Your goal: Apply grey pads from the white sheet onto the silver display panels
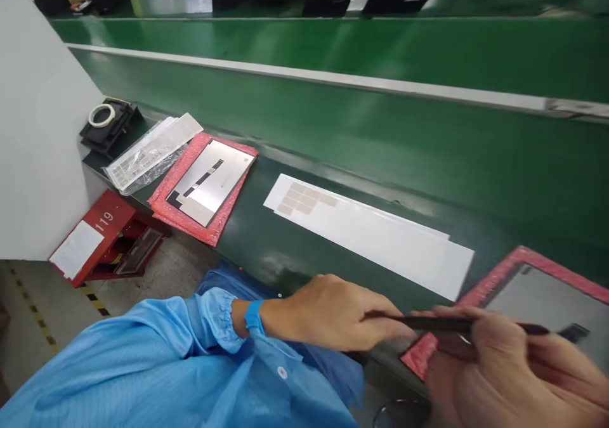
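Note:
My left hand (328, 314), with a blue band at its wrist, is closed on the left end of a thin dark piece (428, 322). On the right, my right hand (514, 371) grips the same piece, its thumb lying across it. The piece is long and narrow from this angle; its exact kind is unclear, and my fingers hide both ends. Behind and below the hands lies a grey display panel (547, 298) on pink bubble wrap (566, 272), partly covered by my right hand. White label sheets (371, 231) with several beige stickers lie just beyond my left hand.
Another display panel (214, 177) rests on pink bubble wrap at the left. Beside it are sticker sheets in clear plastic (155, 152) and a black fixture with a white ring (101, 116). A red box (107, 225) marked 119 stands below the green bench's (257, 250) edge.

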`<state>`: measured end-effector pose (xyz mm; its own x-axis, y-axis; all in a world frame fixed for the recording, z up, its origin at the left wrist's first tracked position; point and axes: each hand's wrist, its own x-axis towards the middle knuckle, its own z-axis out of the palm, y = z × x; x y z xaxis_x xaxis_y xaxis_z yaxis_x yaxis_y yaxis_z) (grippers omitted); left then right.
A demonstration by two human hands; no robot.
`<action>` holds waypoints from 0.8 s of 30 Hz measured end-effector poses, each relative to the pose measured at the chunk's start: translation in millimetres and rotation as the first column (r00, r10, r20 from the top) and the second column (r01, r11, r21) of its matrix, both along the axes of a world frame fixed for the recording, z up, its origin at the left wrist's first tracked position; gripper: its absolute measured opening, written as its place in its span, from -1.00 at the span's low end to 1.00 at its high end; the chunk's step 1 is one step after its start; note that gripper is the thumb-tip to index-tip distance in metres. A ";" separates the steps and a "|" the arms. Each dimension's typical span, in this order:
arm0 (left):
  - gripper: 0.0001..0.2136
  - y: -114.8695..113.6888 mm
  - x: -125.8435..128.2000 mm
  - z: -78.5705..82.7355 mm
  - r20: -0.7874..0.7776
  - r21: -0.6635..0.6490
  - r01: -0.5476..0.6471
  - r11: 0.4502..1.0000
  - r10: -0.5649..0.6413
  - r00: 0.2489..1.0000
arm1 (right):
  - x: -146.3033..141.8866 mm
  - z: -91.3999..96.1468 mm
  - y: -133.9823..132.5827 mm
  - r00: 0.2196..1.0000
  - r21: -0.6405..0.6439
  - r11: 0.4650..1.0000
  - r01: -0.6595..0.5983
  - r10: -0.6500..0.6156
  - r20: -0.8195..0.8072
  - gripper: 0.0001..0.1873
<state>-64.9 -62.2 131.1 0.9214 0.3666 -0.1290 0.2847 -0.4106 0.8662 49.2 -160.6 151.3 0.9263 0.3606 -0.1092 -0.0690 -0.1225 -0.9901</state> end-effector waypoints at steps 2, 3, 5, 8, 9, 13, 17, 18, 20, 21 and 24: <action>-0.68 23.2 -14.4 0.0 -0.025 -0.008 -0.085 0.996 0.085 0.996 | -12.9 4.2 28.0 0.991 0.044 0.991 -0.129 0.130 -0.029 -0.67; -0.69 37.8 -19.5 -2.1 -0.018 0.010 -0.103 0.995 0.103 0.995 | -12.0 0.8 41.6 0.981 0.065 0.981 -0.185 0.188 -0.047 -0.65; -0.68 71.5 -24.7 -10.3 0.008 0.111 -0.132 0.985 0.132 0.991 | -0.5 -14.6 71.6 0.968 0.119 0.966 -0.230 0.240 -0.079 -0.58; -0.58 120.6 -23.5 -29.0 -0.045 0.389 -0.197 0.900 0.232 0.972 | 21.2 -48.1 123.7 0.981 0.218 0.963 -0.160 0.180 -0.077 -0.54; -0.55 132.5 -22.2 -35.3 -0.092 0.475 -0.187 0.860 0.260 0.961 | 25.8 -59.1 140.0 0.979 0.227 0.960 -0.165 0.188 -0.082 -0.52; -0.56 149.8 -19.1 -52.1 -0.193 0.611 -0.080 0.787 0.247 0.950 | 28.9 -92.9 178.2 0.981 0.192 0.969 -0.159 0.176 -0.076 -0.66; -0.54 144.6 -19.6 -53.4 -0.175 0.598 -0.092 0.796 0.241 0.954 | 27.1 -107.5 176.2 0.995 0.193 0.976 -0.104 0.103 0.017 -0.74; -0.54 143.8 -19.7 -52.5 -0.173 0.591 -0.097 0.801 0.243 0.954 | 27.6 -108.9 174.2 0.994 0.207 0.973 -0.102 0.094 0.046 -0.73; -0.54 143.1 -19.6 -50.4 -0.168 0.576 -0.109 0.810 0.248 0.954 | 28.9 -110.1 171.7 0.993 0.232 0.968 -0.100 0.083 0.084 -0.68; -0.54 143.0 -19.6 -49.4 -0.166 0.570 -0.115 0.813 0.251 0.954 | 29.4 -109.9 171.3 0.993 0.238 0.966 -0.096 0.077 0.090 -0.66; -0.54 142.4 -19.4 -47.1 -0.175 0.564 -0.114 0.818 0.253 0.951 | 29.5 -107.5 172.3 0.995 0.237 0.969 -0.070 0.049 0.092 -0.63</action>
